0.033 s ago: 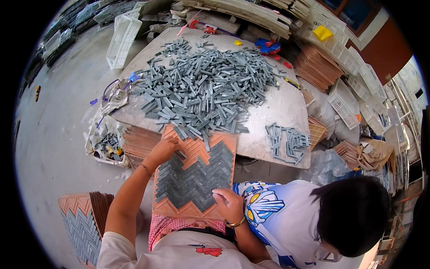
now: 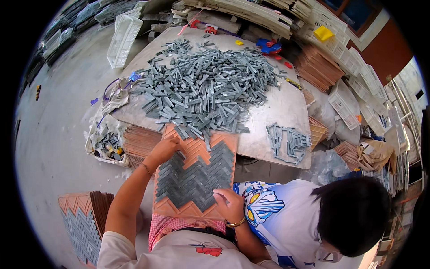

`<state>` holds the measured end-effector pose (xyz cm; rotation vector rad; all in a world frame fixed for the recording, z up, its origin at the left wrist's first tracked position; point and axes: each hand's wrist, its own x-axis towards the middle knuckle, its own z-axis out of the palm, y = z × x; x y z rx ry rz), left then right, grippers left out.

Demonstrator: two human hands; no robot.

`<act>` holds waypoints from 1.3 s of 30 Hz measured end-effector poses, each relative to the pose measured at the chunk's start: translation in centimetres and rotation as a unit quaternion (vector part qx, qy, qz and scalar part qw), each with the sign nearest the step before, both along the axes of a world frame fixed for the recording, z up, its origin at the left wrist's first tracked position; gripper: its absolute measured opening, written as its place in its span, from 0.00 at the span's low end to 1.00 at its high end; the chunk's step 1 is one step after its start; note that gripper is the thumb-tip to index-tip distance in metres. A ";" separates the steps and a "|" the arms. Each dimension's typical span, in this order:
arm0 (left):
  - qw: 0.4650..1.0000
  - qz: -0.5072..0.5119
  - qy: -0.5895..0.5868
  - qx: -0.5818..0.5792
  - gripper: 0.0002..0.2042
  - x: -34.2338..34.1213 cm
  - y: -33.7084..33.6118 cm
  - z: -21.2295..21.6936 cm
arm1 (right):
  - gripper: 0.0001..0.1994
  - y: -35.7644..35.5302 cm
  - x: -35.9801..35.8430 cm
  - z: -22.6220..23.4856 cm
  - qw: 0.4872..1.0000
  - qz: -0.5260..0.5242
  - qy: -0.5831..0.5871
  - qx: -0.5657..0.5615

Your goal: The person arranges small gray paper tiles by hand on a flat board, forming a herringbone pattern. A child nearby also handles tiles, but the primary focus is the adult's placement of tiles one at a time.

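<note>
An orange mould tray (image 2: 179, 210) with herringbone grooves lies across my lap and against the table edge. Dark grey stone strips (image 2: 192, 179) fill its middle in a zigzag, while orange grooves show bare at the top and bottom. My left hand (image 2: 166, 150) is over the tray's upper left, its fingers pinched on a stone strip (image 2: 181, 154) at the edge of the laid pattern; the fingers partly hide it. At the tray's lower right, my right hand (image 2: 230, 205) rests by the laid strips, thumb and bent fingers apart, with nothing visible in it.
A big heap of loose grey strips (image 2: 210, 85) covers the table (image 2: 264, 119), with a smaller group (image 2: 289, 142) at right. Orange trays (image 2: 141, 143) are stacked beside my left arm; a filled tray (image 2: 80, 228) stands lower left. Another person (image 2: 286, 215) sits close at my right.
</note>
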<state>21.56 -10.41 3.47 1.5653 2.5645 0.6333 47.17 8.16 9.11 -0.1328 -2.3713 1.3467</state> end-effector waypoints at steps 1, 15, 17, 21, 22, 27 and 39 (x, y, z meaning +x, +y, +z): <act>0.999 -0.003 0.035 -0.004 0.09 0.1 0.0 -0.1 | 0.06 -0.1 0.0 0.0 1.000 -0.001 -0.015 -0.006; 0.991 0.064 0.111 -0.025 0.23 6.9 -0.5 -3.7 | 0.06 1.4 0.7 1.1 0.996 -0.078 -0.032 -0.002; 0.988 0.082 0.127 -0.040 0.25 7.5 -0.4 -3.3 | 0.06 2.2 0.8 0.9 0.996 -0.083 -0.031 -0.005; 0.989 0.094 0.107 -0.048 0.26 7.9 -0.2 -2.6 | 0.06 3.6 0.9 0.5 0.994 -0.101 -0.034 -0.029; 0.990 0.095 0.093 -0.044 0.26 7.9 -0.2 -2.5 | 0.05 3.8 0.8 0.5 0.994 -0.104 -0.029 -0.022; 0.989 0.114 0.075 0.063 0.24 4.4 -0.2 -2.3 | 0.05 4.6 0.6 0.3 0.991 -0.131 -0.004 0.007; 0.954 0.284 0.085 0.040 0.29 0.1 3.6 -2.6 | 0.05 4.5 1.3 -0.3 0.993 -0.114 -0.015 0.020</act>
